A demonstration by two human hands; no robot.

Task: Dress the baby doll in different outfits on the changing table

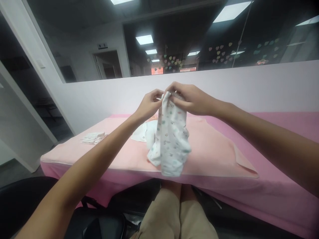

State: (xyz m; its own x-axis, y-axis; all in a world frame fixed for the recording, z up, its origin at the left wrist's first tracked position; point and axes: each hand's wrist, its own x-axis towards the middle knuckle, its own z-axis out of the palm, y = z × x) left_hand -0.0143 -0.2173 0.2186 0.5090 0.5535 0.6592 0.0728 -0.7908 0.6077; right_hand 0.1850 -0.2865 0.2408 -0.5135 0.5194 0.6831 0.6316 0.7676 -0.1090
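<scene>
A small white baby garment (171, 139) with green and grey prints hangs in front of me, held up by its top edge. My right hand (185, 96) pinches that edge between thumb and fingers. Close beside it, my left hand (151, 104) is closed on the garment's upper left corner. The cloth drops in folds over the table's front edge, and its exact cut cannot be made out. Behind it, partly covered, a white piece of cloth (141, 132) lies on the pink table cover.
A folded stack of white cloths (94, 137) lies on the left of the peach blanket (211, 149). The pink table cover (269, 142) extends to the right. A white wall (99, 94) with a window stands behind. A black chair (107, 222) is at the lower left.
</scene>
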